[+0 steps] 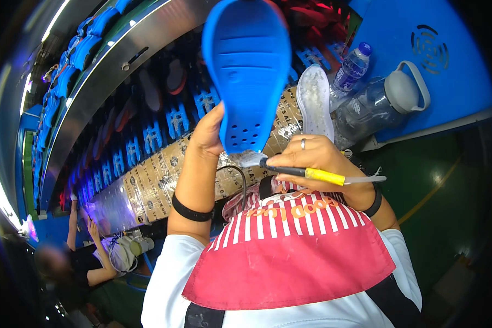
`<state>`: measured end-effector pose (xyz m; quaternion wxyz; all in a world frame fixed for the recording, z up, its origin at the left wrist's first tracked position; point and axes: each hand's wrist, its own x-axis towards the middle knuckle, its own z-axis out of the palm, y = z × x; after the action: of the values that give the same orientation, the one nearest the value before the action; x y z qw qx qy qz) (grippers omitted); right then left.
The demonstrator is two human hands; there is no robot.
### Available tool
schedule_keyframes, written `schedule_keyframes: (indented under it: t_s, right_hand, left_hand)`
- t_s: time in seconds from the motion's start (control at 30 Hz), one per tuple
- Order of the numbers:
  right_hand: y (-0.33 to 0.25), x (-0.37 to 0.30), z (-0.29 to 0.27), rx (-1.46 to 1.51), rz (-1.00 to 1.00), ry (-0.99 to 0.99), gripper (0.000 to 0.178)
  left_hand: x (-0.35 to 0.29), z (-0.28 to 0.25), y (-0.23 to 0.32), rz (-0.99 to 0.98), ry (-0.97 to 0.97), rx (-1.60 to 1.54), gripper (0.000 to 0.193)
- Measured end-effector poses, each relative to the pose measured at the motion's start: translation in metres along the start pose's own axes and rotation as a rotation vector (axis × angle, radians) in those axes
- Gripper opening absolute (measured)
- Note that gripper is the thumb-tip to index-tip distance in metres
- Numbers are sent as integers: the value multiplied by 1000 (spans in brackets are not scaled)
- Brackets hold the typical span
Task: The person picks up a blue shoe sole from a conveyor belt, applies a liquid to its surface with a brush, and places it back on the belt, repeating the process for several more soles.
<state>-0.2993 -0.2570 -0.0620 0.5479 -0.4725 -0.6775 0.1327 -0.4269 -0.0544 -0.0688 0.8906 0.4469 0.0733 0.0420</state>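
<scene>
My left hand [208,131] grips a blue shoe sole [247,65] by its narrower end and side, holding it upright above the bench. Small dark holes or dots show near that lower end. In my right hand [314,156] is a brush [325,175] with a black and yellow handle, pinched between thumb and fingers. Its pale bristles reach the lower edge of the blue sole; whether they touch it I cannot tell. Just beyond my right hand lies a whitish sole-shaped piece [315,104] with a cloudy coating on its surface.
A brown-taped work surface [153,186] runs along a line carrying several blue pieces [150,139]. To the right stand a purple-capped bottle [350,68] and a grey-lidded jug [374,101] by a blue panel [415,93]. Another person's arms [101,262] reach in at left.
</scene>
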Motion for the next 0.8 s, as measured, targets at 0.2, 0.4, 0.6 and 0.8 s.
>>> schedule_keyframes:
  t_s: [0.2, 0.4, 0.6, 0.8]
  right_hand:
    - [1, 0, -3, -66, -83, -25, 26]
    - [9, -8, 0, -18, -88, -209, 24]
    - [20, -10, 11, -72, -74, -88, 24]
    - [12, -13, -4, -51, -15, -205, 20]
  left_hand:
    - [6, -2, 13, -245, 113, 169, 46]
    - [15, 14, 23, -568, 85, 615, 48]
    - [23, 1, 17, -702, 38, 666, 47]
    - [19, -1, 26, -758, 40, 725, 47]
